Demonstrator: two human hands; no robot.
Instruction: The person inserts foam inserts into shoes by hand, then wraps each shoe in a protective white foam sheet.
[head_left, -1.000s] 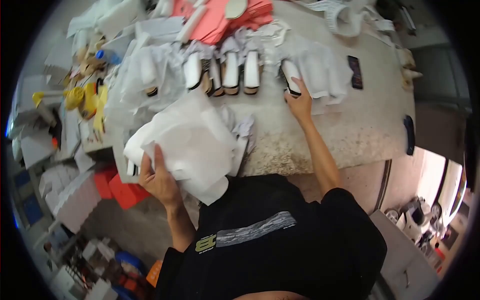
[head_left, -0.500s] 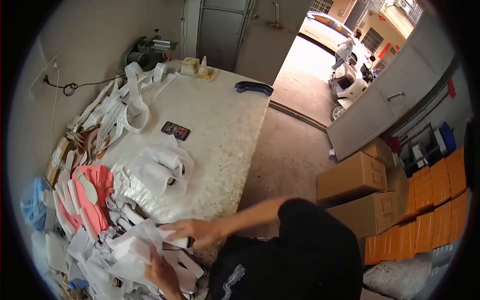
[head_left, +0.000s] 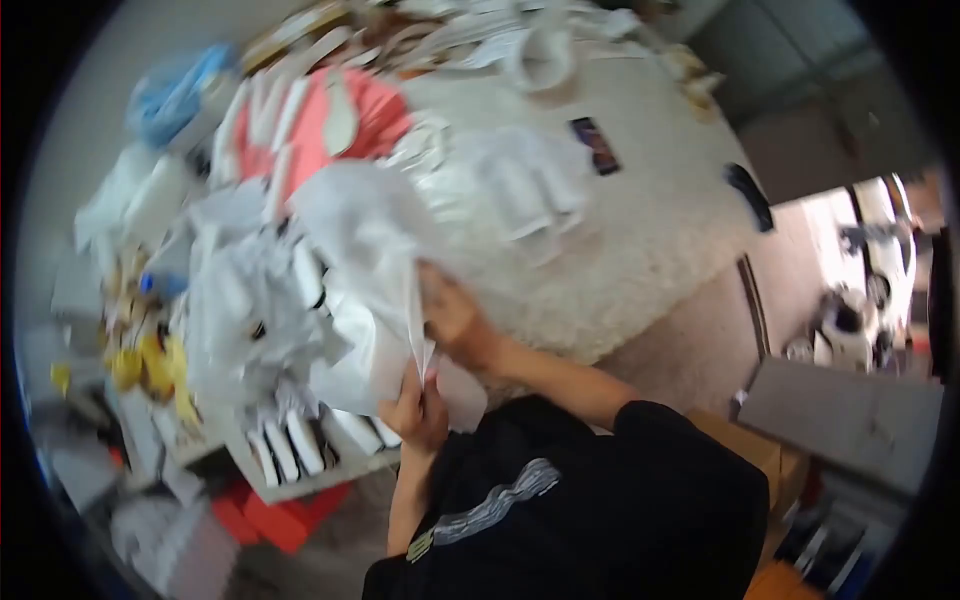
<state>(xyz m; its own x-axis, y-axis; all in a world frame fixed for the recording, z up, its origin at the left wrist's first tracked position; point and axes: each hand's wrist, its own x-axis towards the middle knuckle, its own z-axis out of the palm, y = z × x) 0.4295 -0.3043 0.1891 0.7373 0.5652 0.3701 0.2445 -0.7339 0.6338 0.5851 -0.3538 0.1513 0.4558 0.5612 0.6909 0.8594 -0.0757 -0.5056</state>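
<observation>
My left hand (head_left: 418, 412) pinches the edge of a translucent white plastic bag (head_left: 360, 215) near the table's front edge. Against the bag's right side is my right hand (head_left: 455, 315), its fingers bent round the plastic. The bag looks puffed out and spreads over the heap to the left. Below it, white strip-like pieces (head_left: 300, 440) with dark edges lie in a row. Another white wrapped bundle (head_left: 525, 185) rests farther back on the table (head_left: 640, 270). The view is blurred.
A phone (head_left: 596, 146) and a black curved piece (head_left: 748, 197) lie on the table. Pink material (head_left: 370, 110), a blue bag (head_left: 180, 95) and crumpled white wrapping (head_left: 245, 290) are at the left. Cardboard boxes (head_left: 735, 445) stand on the floor at the right.
The view has swung left and turned. Both hands now hold the white bag closer to my body, and it looks wider and more opened out than before.
</observation>
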